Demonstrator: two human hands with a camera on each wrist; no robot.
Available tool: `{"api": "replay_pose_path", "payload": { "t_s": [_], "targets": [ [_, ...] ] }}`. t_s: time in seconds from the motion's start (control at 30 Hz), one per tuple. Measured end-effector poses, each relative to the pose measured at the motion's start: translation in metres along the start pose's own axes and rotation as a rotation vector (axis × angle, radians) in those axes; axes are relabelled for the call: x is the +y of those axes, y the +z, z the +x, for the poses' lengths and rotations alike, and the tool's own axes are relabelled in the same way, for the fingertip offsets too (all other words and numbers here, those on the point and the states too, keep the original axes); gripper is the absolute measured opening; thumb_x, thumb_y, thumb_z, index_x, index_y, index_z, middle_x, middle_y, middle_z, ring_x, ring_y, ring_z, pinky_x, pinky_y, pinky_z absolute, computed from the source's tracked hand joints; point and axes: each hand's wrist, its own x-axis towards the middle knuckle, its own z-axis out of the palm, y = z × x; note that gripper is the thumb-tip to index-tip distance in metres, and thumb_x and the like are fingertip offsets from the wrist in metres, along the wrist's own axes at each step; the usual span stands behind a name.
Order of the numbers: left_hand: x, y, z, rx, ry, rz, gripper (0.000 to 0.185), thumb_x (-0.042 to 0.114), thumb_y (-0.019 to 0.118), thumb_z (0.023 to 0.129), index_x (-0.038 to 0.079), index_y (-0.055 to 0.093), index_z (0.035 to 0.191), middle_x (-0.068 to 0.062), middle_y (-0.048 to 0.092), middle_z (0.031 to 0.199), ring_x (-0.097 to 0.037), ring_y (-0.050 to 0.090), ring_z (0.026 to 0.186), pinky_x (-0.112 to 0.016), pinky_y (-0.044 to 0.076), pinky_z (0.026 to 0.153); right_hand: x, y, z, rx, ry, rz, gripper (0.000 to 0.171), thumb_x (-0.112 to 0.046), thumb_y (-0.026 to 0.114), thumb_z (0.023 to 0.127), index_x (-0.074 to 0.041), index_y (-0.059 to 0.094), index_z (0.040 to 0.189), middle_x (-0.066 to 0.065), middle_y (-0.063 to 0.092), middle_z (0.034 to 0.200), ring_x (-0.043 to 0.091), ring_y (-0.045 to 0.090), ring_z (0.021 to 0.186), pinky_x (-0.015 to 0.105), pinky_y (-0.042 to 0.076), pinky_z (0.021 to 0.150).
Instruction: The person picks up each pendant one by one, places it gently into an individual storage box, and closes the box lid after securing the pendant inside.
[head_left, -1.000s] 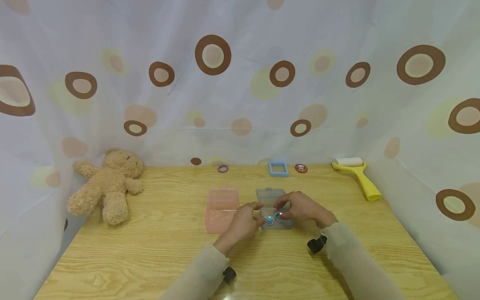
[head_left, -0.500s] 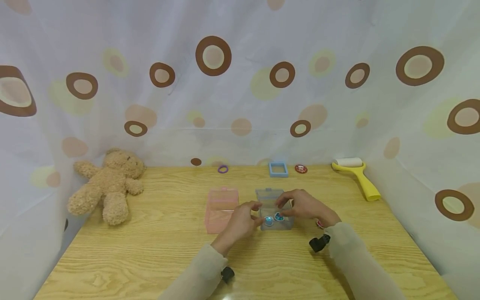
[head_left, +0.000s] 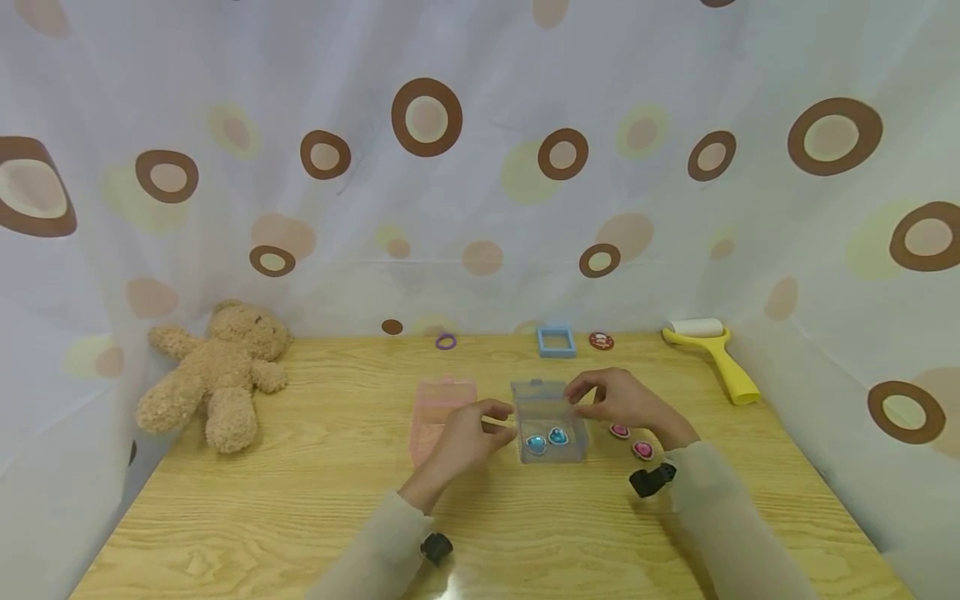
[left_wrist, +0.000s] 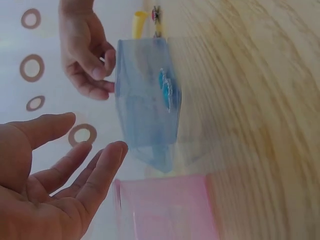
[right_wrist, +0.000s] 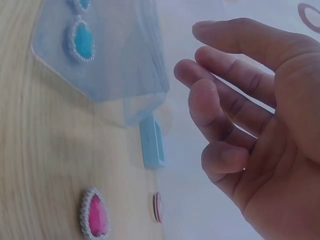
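Clear blue box: one, mid-tabletop, holding two blue teardrop gems. No readable writing anywhere. Left hand just beside its left wall, fingers loosely spread, grip open, holding nothing. Right hand at its right rear corner, fingers relaxed, grip open; contact with the box cannot be told. Pink box: one, left of it. Pink gems: two, on the wood to the right.
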Motion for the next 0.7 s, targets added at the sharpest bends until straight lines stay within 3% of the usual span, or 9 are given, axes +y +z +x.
{"api": "replay_pose_path", "payload": {
  "t_s": [0.4,0.7],
  "targets": [
    [-0.015,-0.042,-0.012,0.013,0.121,0.008,0.036,0.017,0.069,0.096,0.003,0.063,0.128,-0.017,0.066,0.128,-0.033,0.07,0.109,-0.031,0.061,0.083,0.017,-0.013,-0.006,0.027,0.081,0.012,0.028,-0.027,0.075,0.09,-0.014,0.071,0.115,0.001,0.074,0.105,0.013,0.06,0.075,0.026,0.051,0.066],
    [-0.027,-0.066,-0.021,0.082,0.008,-0.058,0.035,0.02,0.071,0.094,0.011,0.065,0.128,-0.01,0.066,0.129,-0.03,0.068,0.113,-0.037,0.06,0.086,0.027,-0.018,-0.012,0.034,0.11,0.037,0.028,-0.028,0.074,0.091,-0.013,0.071,0.115,0.002,0.072,0.103,0.015,0.062,0.082,0.029,0.053,0.071]
  ]
}}
